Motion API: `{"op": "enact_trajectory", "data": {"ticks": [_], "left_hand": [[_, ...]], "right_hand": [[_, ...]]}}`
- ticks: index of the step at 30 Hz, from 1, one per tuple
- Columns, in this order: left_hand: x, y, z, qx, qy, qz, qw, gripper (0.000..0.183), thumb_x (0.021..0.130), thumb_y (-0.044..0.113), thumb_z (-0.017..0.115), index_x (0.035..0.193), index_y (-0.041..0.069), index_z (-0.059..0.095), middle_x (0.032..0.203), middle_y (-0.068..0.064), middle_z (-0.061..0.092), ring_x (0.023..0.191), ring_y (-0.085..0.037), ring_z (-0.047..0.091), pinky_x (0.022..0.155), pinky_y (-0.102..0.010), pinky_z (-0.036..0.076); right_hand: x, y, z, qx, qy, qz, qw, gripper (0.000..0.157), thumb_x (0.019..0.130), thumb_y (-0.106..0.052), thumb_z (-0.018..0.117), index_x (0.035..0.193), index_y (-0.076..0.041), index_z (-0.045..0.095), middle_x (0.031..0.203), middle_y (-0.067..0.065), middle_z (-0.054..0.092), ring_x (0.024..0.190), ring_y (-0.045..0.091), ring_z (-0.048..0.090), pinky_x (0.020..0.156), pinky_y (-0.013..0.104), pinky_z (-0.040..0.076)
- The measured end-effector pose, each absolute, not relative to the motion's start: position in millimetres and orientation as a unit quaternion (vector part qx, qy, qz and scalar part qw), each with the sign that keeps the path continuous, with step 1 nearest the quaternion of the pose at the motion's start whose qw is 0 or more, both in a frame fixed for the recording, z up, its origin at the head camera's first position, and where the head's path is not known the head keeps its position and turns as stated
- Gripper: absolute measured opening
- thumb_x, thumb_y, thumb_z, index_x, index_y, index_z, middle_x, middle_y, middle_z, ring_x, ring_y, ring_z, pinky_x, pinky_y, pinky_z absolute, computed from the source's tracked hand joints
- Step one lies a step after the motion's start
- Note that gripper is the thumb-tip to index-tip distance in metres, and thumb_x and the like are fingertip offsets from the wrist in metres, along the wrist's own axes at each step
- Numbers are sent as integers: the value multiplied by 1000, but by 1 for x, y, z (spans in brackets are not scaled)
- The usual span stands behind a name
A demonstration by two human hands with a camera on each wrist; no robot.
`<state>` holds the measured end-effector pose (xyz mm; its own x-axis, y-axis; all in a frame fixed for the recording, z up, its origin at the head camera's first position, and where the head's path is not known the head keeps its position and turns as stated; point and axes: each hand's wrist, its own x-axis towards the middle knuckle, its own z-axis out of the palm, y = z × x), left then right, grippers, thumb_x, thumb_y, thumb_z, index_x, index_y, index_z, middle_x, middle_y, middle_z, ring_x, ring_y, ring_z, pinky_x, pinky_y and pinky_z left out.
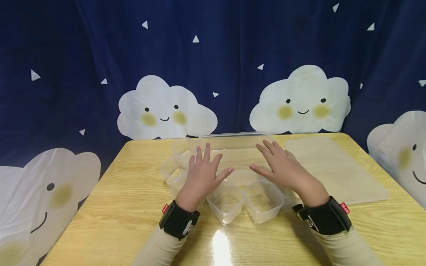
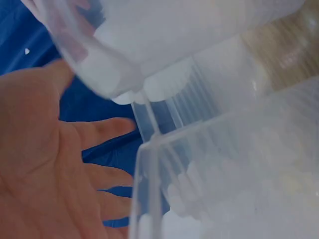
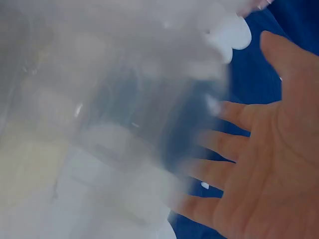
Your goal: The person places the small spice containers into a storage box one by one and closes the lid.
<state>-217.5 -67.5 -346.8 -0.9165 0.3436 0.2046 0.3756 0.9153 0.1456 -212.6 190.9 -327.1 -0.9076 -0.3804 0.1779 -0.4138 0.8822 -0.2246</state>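
Navy curtain (image 1: 226,44) is hanging behind wood-look tbl (image 1: 113,214). L hand (image 1: 201,175) & R hand (image 1: 286,166) are reaching over clear containers (image 1: 261,214), fingers spread.

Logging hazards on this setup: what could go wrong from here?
Left hand or right hand might nudge the two small front boxes, which sit side by side, shoving one into the other. The large box behind is see-through, so a hand could misjudge and bump it.
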Motion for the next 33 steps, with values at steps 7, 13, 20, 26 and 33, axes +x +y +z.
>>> {"op": "enact_trajectory", "data": {"ticks": [7, 13, 20, 26, 33], "left_hand": [[-219, -77, -341, -179, -975, -92, 93, 41, 103, 45, 56, 113, 12, 78, 151, -39, 36, 135, -58, 41, 98, -57, 50], [-222, -80, -341, -172, -977, -120, 50, 33, 99, 38, 64, 102, 10, 82, 150, -43, 32, 136, -61, 36, 92, -57, 54], [-225, -81, -346, -160, -976, -143, 45, 37, 98, 39, 64, 96, 7, 82, 145, -48, 33, 136, -61, 37, 84, -58, 56], [-226, -81, -347, -164, -973, -155, 46, 38, 97, 38, 65, 87, 6, 82, 139, -49, 39, 133, -63, 39, 87, -58, 55], [-223, -82, -344, -153, -975, -155, 33, 45, 96, 46, 64, 76, 9, 80, 131, -45, 52, 134, -61, 39, 87, -57, 55]], "right_hand": [[-207, 216, -303, 201, -968, 149, 36, 73, 102, -45, 59, 151, 4, 39, 156, 34, 30, 137, 55, 39, 103, 69, 38], [-196, 233, -293, 196, -965, 166, -53, 80, 92, -36, 75, 146, 12, 41, 146, 38, 41, 131, 56, 43, 102, 65, 40], [-190, 230, -295, 185, -956, 174, -148, 95, 76, -35, 90, 143, 11, 41, 141, 34, 49, 130, 51, 48, 98, 59, 45], [-187, 229, -296, 171, -950, 180, -190, 90, 70, -26, 95, 136, 3, 41, 131, 26, 55, 108, 34, 56, 86, 47, 48], [-191, 232, -298, 166, -950, 169, -203, 79, 70, -22, 95, 127, 2, 45, 118, 20, 59, 97, 30, 55, 80, 44, 48]]}}
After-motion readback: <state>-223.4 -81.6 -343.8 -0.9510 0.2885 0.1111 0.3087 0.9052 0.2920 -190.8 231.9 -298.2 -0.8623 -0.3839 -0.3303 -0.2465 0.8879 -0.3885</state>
